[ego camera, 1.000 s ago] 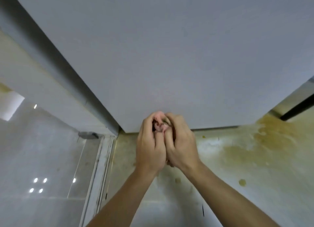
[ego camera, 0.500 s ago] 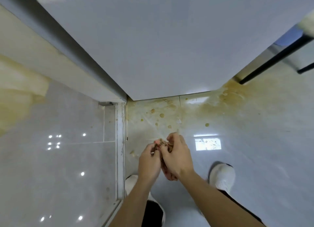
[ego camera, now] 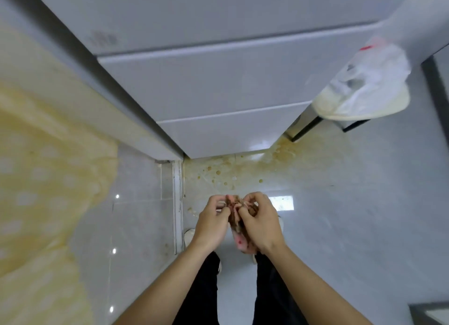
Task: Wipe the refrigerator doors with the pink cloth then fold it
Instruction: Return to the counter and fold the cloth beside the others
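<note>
Pink cloth [ego camera: 237, 223], bunched and soiled, near centre above stained floor [ego camera: 340, 203]; left grip [ego camera: 213, 223] and right grip [ego camera: 260, 225] both pinching it; refrigerator doors [ego camera: 218, 86] far behind.

Home kitchen, viewed from above: white refrigerator [ego camera: 218, 81] with stacked door panels on glossy pale floor tiles [ego camera: 340, 215]; yellow-brown spatter stains [ego camera: 218, 172] at its foot; crumpled plastic bag [ego camera: 369, 81] on dark-framed stand [ego camera: 308, 127], right; metal threshold strip [ego camera: 178, 203], left.
</note>
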Demonstrator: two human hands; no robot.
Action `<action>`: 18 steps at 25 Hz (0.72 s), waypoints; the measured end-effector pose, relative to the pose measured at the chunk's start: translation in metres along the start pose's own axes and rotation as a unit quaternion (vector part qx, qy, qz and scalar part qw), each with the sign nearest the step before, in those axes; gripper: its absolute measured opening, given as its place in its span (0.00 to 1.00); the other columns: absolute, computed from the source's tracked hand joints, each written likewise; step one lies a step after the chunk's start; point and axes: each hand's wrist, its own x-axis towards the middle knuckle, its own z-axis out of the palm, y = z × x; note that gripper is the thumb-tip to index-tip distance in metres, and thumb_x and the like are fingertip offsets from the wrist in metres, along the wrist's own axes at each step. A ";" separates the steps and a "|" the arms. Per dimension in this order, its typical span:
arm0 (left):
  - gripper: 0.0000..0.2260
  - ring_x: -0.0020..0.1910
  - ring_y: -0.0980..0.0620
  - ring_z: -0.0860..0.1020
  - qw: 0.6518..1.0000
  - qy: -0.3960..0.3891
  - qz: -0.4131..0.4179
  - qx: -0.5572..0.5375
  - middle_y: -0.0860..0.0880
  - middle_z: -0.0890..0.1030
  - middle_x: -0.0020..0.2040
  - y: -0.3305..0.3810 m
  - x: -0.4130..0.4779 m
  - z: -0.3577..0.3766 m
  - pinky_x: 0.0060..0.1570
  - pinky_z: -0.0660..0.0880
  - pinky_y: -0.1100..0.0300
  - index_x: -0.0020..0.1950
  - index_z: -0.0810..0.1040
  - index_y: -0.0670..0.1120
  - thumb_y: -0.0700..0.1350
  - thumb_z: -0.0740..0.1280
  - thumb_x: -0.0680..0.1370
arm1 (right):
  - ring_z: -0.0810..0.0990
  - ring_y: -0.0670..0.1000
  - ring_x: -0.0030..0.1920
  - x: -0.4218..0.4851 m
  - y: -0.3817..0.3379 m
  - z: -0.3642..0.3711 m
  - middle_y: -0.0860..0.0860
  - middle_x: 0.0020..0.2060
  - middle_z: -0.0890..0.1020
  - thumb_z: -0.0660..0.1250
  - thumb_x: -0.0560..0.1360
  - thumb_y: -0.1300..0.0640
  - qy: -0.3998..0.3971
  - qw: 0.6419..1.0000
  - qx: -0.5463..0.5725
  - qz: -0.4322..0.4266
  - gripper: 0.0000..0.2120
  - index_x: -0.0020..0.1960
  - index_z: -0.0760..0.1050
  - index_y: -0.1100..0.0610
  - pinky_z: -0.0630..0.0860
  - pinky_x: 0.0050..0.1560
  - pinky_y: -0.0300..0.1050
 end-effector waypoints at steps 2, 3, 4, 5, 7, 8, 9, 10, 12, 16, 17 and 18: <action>0.10 0.56 0.55 0.81 0.999 -0.013 0.027 0.025 0.56 0.82 0.57 0.029 -0.029 -0.011 0.64 0.79 0.48 0.62 0.79 0.54 0.44 0.62 0.84 | 0.82 0.46 0.51 -0.027 -0.023 -0.024 0.46 0.51 0.80 0.70 0.78 0.55 0.023 0.999 0.047 0.009 0.05 0.50 0.76 0.46 0.80 0.56 0.49; 0.09 0.57 0.55 0.81 0.998 -0.012 0.046 0.031 0.56 0.82 0.57 0.045 -0.044 -0.016 0.64 0.79 0.49 0.61 0.79 0.54 0.45 0.62 0.85 | 0.82 0.47 0.52 -0.040 -0.035 -0.036 0.46 0.51 0.82 0.70 0.78 0.55 0.042 0.997 0.071 0.012 0.05 0.50 0.77 0.45 0.80 0.57 0.50; 0.09 0.57 0.55 0.81 0.997 -0.014 0.066 0.036 0.56 0.82 0.57 0.059 -0.055 -0.020 0.64 0.79 0.50 0.60 0.80 0.54 0.46 0.62 0.85 | 0.83 0.47 0.52 -0.051 -0.044 -0.047 0.45 0.51 0.83 0.70 0.78 0.55 0.058 0.994 0.097 0.013 0.06 0.50 0.79 0.44 0.80 0.57 0.49; 0.08 0.57 0.55 0.82 0.996 -0.017 0.085 0.037 0.55 0.83 0.57 0.070 -0.066 -0.024 0.63 0.79 0.51 0.59 0.80 0.55 0.46 0.62 0.85 | 0.84 0.45 0.52 -0.061 -0.052 -0.057 0.44 0.50 0.85 0.70 0.79 0.56 0.074 0.990 0.121 0.015 0.07 0.50 0.81 0.43 0.80 0.57 0.47; 0.08 0.55 0.55 0.83 0.993 -0.030 0.112 0.037 0.53 0.84 0.56 0.090 -0.082 -0.027 0.62 0.79 0.53 0.57 0.80 0.55 0.44 0.62 0.85 | 0.84 0.40 0.51 -0.080 -0.063 -0.077 0.40 0.48 0.86 0.69 0.80 0.56 0.109 0.983 0.146 0.021 0.09 0.51 0.84 0.42 0.79 0.55 0.42; 0.09 0.54 0.55 0.83 0.991 -0.037 0.124 0.037 0.53 0.84 0.55 0.097 -0.090 -0.026 0.61 0.80 0.54 0.56 0.80 0.54 0.43 0.62 0.85 | 0.83 0.38 0.50 -0.090 -0.066 -0.087 0.38 0.46 0.86 0.69 0.81 0.55 0.138 0.978 0.156 0.024 0.09 0.50 0.85 0.43 0.78 0.54 0.40; 0.09 0.53 0.55 0.83 0.989 -0.044 0.133 0.040 0.52 0.84 0.55 0.103 -0.095 -0.024 0.59 0.80 0.55 0.56 0.80 0.54 0.42 0.61 0.85 | 0.83 0.38 0.48 -0.098 -0.066 -0.096 0.37 0.44 0.86 0.69 0.81 0.56 0.170 0.970 0.171 0.030 0.09 0.48 0.85 0.44 0.78 0.51 0.39; 0.10 0.52 0.54 0.84 0.988 -0.055 0.139 0.041 0.51 0.85 0.55 0.105 -0.100 -0.021 0.56 0.80 0.56 0.55 0.80 0.53 0.41 0.62 0.85 | 0.83 0.38 0.46 -0.105 -0.066 -0.105 0.37 0.42 0.86 0.69 0.80 0.57 0.201 0.960 0.191 0.038 0.10 0.46 0.85 0.45 0.77 0.48 0.37; 0.10 0.51 0.51 0.84 0.984 -0.087 0.143 0.066 0.48 0.85 0.54 0.116 -0.106 -0.013 0.52 0.79 0.58 0.54 0.80 0.51 0.39 0.62 0.85 | 0.83 0.38 0.44 -0.120 -0.062 -0.119 0.38 0.39 0.86 0.69 0.80 0.57 0.260 0.937 0.228 0.056 0.10 0.43 0.84 0.46 0.75 0.44 0.34; 0.10 0.51 0.49 0.85 0.962 -0.168 0.144 0.160 0.47 0.86 0.52 0.138 -0.106 0.036 0.55 0.81 0.53 0.56 0.80 0.51 0.40 0.60 0.86 | 0.83 0.42 0.48 -0.143 -0.030 -0.160 0.43 0.44 0.86 0.70 0.79 0.55 0.346 0.897 0.259 0.090 0.07 0.44 0.84 0.47 0.75 0.46 0.38; 0.10 0.51 0.50 0.85 0.956 -0.179 0.150 0.175 0.48 0.86 0.52 0.145 -0.107 0.050 0.56 0.81 0.52 0.56 0.80 0.51 0.41 0.60 0.86 | 0.83 0.42 0.48 -0.145 -0.021 -0.171 0.43 0.45 0.86 0.70 0.79 0.55 0.358 0.889 0.268 0.094 0.07 0.44 0.84 0.47 0.74 0.46 0.37; 0.10 0.51 0.49 0.85 0.952 -0.187 0.158 0.185 0.47 0.86 0.52 0.152 -0.108 0.067 0.57 0.80 0.51 0.56 0.80 0.51 0.41 0.60 0.86 | 0.83 0.42 0.49 -0.147 -0.010 -0.186 0.43 0.46 0.86 0.70 0.79 0.55 0.367 0.882 0.279 0.100 0.07 0.44 0.84 0.47 0.74 0.46 0.36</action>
